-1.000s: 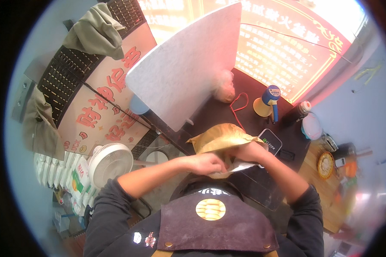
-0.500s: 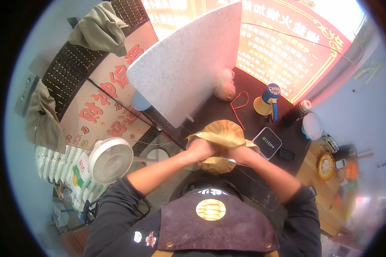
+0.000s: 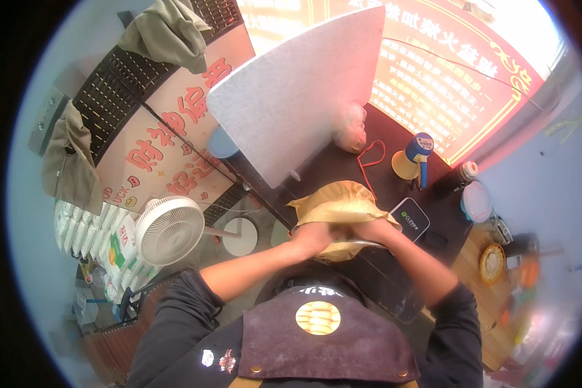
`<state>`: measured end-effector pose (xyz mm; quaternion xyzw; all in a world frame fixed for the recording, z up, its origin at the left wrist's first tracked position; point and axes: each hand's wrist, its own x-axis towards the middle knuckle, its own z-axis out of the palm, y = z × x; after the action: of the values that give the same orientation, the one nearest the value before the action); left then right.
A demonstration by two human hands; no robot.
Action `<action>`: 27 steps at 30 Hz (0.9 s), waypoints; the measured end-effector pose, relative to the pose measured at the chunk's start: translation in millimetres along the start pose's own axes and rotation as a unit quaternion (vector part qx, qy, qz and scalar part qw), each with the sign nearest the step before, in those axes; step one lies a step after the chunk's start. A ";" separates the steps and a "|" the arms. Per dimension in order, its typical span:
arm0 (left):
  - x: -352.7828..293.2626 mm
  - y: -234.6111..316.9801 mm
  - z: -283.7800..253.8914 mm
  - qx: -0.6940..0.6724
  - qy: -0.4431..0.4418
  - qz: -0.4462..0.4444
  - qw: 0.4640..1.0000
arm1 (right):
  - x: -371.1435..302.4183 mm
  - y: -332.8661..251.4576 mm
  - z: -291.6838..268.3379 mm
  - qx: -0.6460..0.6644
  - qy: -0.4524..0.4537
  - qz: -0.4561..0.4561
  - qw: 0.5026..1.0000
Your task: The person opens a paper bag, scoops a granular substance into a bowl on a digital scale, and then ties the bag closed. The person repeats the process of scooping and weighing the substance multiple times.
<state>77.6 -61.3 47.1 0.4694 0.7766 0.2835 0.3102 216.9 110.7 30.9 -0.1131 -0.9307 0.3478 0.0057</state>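
Note:
A crumpled yellow-brown sheet of paper (image 3: 339,199) is held in front of my body, just above the near edge of the dark table. My left hand (image 3: 313,237) grips it from the left, and my right hand (image 3: 374,231) grips it from the right. Both hands are closed and meet near the middle, with the fingertips mostly hidden. Paper shows above and below the hands. Beside the right hand a thin pale rim peeks out, and I cannot tell what it belongs to.
On the dark table (image 3: 320,165) stand a blue and yellow megaphone (image 3: 415,158), a white-topped square device (image 3: 410,218), a dark bottle (image 3: 456,178) and a clear plastic bag (image 3: 351,129). A grey-white panel (image 3: 297,97) rises behind. Left are a white fan (image 3: 169,231) and stacked sacks (image 3: 87,236).
The surroundings have shifted slightly right in the view. Both hands still grip the paper, whose upper part now looks more bunched and less flared.

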 end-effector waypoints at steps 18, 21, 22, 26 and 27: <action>21.5 -6.7 15.3 0.090 0.003 -0.034 0.995 | -21.4 -20.9 -5.5 0.092 0.040 -0.045 0.994; 18.5 0.8 1.2 0.070 -0.010 -0.001 0.998 | -21.5 -30.8 -4.6 0.115 0.039 -0.040 0.992; 18.5 0.4 0.7 0.058 0.008 0.023 0.998 | -20.5 -32.1 -2.7 0.120 0.035 -0.041 0.991; 20.8 -14.3 13.6 0.081 0.029 0.051 0.995 | -18.4 -28.2 8.2 0.140 0.015 -0.038 0.989; 21.6 -19.3 17.7 0.102 0.019 0.063 0.993 | -19.0 -25.7 10.5 0.147 0.009 -0.036 0.988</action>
<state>72.1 -46.8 16.9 0.5412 0.7759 0.2311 0.2272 229.2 80.9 40.9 -0.0807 -0.8728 0.4795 0.0430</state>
